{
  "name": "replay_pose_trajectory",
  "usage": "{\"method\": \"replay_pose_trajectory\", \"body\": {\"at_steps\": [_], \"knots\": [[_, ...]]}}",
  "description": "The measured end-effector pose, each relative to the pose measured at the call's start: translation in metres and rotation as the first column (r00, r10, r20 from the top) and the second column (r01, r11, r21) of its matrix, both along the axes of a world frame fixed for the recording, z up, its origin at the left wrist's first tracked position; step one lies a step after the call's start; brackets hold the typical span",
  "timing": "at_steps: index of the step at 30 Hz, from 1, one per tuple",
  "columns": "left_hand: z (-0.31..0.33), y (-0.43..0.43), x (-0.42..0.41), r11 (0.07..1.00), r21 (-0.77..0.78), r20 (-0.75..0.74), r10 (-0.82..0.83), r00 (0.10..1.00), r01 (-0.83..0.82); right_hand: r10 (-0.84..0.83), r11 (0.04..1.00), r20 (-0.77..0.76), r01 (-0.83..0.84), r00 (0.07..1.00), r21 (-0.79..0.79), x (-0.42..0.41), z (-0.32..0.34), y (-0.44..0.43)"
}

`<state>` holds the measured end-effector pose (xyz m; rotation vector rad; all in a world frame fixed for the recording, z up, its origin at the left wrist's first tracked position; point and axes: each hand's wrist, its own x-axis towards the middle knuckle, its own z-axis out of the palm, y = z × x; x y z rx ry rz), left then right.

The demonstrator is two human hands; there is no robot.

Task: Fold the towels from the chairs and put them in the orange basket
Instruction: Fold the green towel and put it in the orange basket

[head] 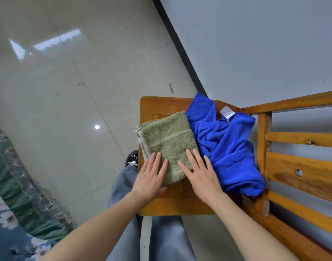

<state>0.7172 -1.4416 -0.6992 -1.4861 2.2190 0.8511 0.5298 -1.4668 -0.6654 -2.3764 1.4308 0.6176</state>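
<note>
Left hand [152, 176] and right hand [201, 174] lie flat on the folded green towel [167, 136] on the wooden chair [161, 104] seat, each grip wide, holding nothing. Best to press the creases outward, then lift from beneath. Crumpled blue towel [223, 147] lies nearer the chair's back.

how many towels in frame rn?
2, both on the wooden chair seat. Green towel: folded, under the left hand and right hand. Blue towel: crumpled beside it, toward the backrest. More could be out of frame.
</note>
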Motion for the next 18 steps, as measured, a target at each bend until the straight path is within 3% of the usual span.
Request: {"method": "replay_pose_trajectory", "body": {"at_steps": [6,8,18], "knots": [[0.002,-0.006,-0.028,0.990,-0.037,0.189,0.139,0.972,-0.134,0.047,0.995,-0.024,-0.049,0.999,-0.091,0.008,-0.013,-0.010],[-0.002,-0.006,-0.029,0.979,-0.096,0.165,0.194,0.967,-0.180,0.023,0.993,0.008,-0.022,1.000,-0.114,0.008,-0.017,-0.010],[-0.027,-0.024,-0.008,0.946,-0.300,0.066,0.147,0.987,-0.121,0.051,0.941,0.252,0.038,0.966,-0.336,0.016,-0.019,-0.032]]}}
